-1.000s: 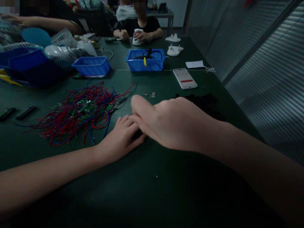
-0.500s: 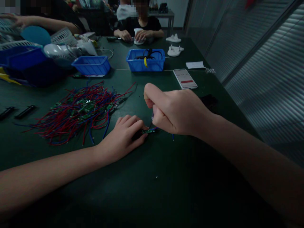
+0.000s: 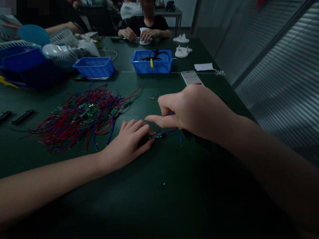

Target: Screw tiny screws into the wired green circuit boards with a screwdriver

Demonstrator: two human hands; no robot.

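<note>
We find the left hand lying flat at centre frame on the dark green counter, its fingers together and pressing down on one end of a small green circuit board. The board lies just right of those fingertips, with a red lead and a blue lead trailing off to the right. What lies under the palm we cannot tell.

The right hand hovers just above the board, index finger extended leftward to a point near the left fingertips, thumb tucked against the curled remaining fingers. Whether it pinches a small part or tool is hidden; we cannot say.

We judge the step in hand to be work on this single board: one hand steadies it while the other attends to it. Any next move would call for a firm hold-down and a fine, close touch, as the board is small and its leads are loose.

Also noted: a large heap of red and blue wired boards at centre left, a scatter of small screws just above the right hand, a phone, and two blue bins in the upper middle. Other persons' hands work at the far end.
</note>
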